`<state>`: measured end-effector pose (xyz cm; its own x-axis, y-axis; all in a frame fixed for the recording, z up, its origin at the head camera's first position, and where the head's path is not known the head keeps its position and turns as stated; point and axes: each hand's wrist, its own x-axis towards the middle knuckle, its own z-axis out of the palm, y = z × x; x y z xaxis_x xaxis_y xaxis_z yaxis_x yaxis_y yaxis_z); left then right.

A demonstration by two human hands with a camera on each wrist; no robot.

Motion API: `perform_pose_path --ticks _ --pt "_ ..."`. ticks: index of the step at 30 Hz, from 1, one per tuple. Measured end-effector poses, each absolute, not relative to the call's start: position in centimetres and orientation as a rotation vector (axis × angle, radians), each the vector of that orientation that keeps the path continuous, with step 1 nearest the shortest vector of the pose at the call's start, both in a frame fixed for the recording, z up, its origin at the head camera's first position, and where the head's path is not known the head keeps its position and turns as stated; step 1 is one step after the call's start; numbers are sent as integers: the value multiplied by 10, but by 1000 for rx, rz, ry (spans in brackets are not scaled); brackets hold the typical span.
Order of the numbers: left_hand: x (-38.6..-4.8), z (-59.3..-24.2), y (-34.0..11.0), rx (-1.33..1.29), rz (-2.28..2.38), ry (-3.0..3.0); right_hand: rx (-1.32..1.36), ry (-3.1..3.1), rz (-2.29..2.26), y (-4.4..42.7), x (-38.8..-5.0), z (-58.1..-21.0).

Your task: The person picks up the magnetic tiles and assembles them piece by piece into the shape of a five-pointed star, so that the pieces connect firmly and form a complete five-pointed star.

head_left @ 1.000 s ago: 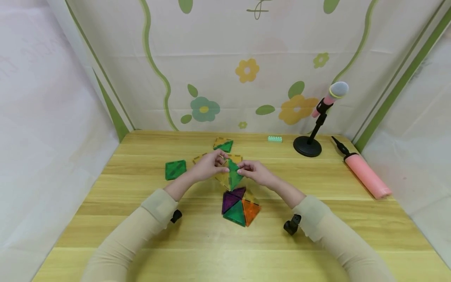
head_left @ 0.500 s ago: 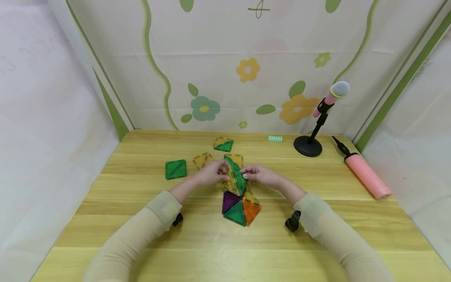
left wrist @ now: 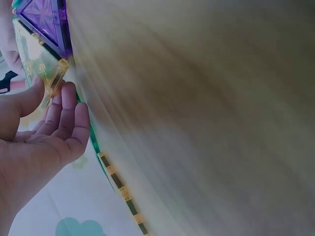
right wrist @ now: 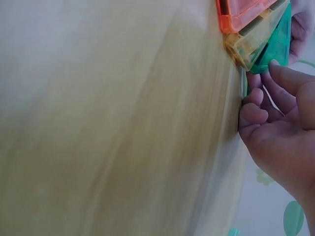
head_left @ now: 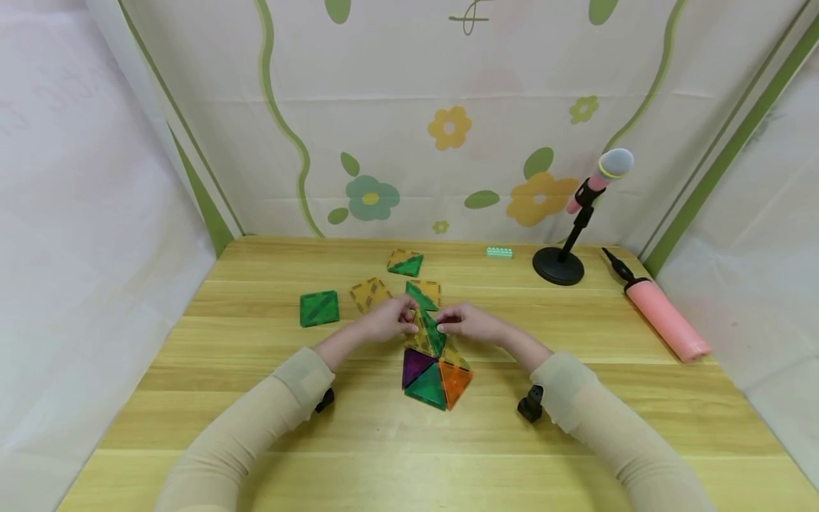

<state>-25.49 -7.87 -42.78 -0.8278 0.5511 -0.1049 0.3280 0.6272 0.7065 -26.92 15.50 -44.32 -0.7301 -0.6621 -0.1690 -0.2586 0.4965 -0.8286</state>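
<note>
My left hand (head_left: 389,319) pinches a yellow triangular magnetic tile (left wrist: 35,56) between thumb and fingers. Opposite it, my right hand (head_left: 472,326) has thumb and fingers at the tip of a green triangular tile (right wrist: 275,46), pinching it. Both tiles meet the far side of a cluster lying on the table. In that cluster are a purple triangle (head_left: 417,365), a teal-green triangle (head_left: 427,388), an orange triangle (head_left: 455,385) and another yellow triangle (head_left: 455,356). Fingers partly hide the two pinched tiles in the head view.
Behind the hands lie a green triangle (head_left: 422,294) and a yellow tile (head_left: 433,289). A green square (head_left: 319,308), a yellow tile (head_left: 369,294) and a yellow-green piece (head_left: 406,262) lie around. Farther off are a mint brick (head_left: 499,252), microphone stand (head_left: 559,265) and pink pump (head_left: 668,319).
Both hands have come nearer with the yellow and green tiles, which now sit against the cluster. The upper purple triangle seen a second ago is now covered from view.
</note>
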Motion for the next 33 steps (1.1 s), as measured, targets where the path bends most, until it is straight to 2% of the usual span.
perform_pose_path --ticks 5,12,19,33 --pt "-253 -420 -87 703 1022 2555 -812 2334 -1110 156 -266 -439" --pt "-260 -405 -128 719 987 2650 -1203 2488 -848 160 -256 -421" --pt "-266 -397 -178 679 918 2775 -1530 2379 -532 163 -244 -409" --pt "-275 -424 -250 456 546 2878 -1578 2485 -396 164 -237 -414"
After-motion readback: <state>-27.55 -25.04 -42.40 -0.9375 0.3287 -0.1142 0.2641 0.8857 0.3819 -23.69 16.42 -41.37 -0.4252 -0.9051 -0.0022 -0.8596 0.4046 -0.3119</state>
